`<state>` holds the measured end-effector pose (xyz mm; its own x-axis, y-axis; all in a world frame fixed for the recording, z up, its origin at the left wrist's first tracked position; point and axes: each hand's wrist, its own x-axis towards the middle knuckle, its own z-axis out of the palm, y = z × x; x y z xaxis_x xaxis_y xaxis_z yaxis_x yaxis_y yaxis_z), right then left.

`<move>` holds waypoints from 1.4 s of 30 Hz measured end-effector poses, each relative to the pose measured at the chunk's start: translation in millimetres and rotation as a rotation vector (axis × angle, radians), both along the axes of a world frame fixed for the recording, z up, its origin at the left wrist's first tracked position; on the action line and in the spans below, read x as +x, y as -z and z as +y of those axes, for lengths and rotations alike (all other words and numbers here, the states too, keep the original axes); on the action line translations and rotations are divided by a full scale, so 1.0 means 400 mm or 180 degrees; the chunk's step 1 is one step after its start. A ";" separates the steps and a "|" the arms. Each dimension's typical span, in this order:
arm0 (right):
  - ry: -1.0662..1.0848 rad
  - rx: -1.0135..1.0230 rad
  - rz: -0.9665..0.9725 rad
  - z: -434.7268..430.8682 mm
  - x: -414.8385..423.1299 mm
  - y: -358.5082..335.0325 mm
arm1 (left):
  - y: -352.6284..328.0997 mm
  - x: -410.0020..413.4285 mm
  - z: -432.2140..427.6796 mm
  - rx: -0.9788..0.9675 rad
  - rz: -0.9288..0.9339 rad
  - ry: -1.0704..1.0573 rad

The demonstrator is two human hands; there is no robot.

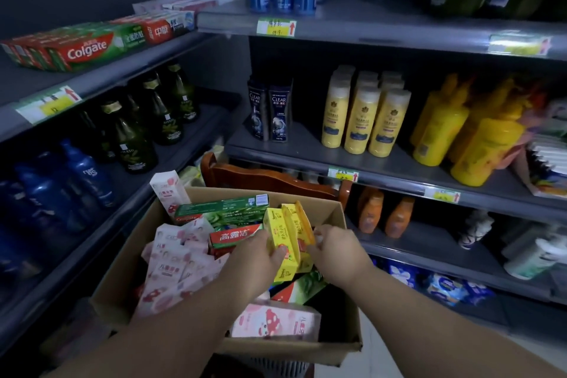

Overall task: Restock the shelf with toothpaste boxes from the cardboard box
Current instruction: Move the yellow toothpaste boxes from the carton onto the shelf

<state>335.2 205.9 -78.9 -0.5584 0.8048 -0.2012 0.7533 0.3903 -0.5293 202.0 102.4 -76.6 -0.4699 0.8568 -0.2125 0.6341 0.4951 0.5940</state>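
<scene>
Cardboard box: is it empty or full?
Nearly full. The cardboard box holds many toothpaste boxes, pink, green and yellow, piled up to its rim.

The left hand (260,258), right hand (336,252) and both forearms (429,313) are bare, uncovered to the frame's edge.

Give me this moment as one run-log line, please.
stage: picking stock | left hand: grips yellow toothpaste boxes over cardboard box | right hand: pinches them | shelf: holds Colgate boxes

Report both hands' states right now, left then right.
Left hand: closed, gripping the yellow toothpaste boxes.
Right hand: closed, fingers pinching the right side of the same yellow toothpaste boxes.
</scene>
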 end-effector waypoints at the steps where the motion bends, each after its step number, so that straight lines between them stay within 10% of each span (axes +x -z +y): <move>1: -0.0009 -0.0042 0.0046 0.006 -0.002 0.005 | 0.003 0.004 0.007 -0.0036 -0.0094 -0.0042; 21: 0.0010 -0.0010 0.0490 0.025 0.025 0.022 | -0.016 0.027 0.070 -0.0377 0.0634 -0.0121; 42: -0.0004 0.0472 0.0583 0.017 0.044 -0.008 | -0.038 -0.101 0.104 0.0116 0.1814 0.1701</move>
<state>352.6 212.7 -75.8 -0.5757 0.8173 0.0240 0.6494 0.4749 -0.5940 161.8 144.1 -61.4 -0.0196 0.9994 -0.0297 0.9931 0.0229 0.1153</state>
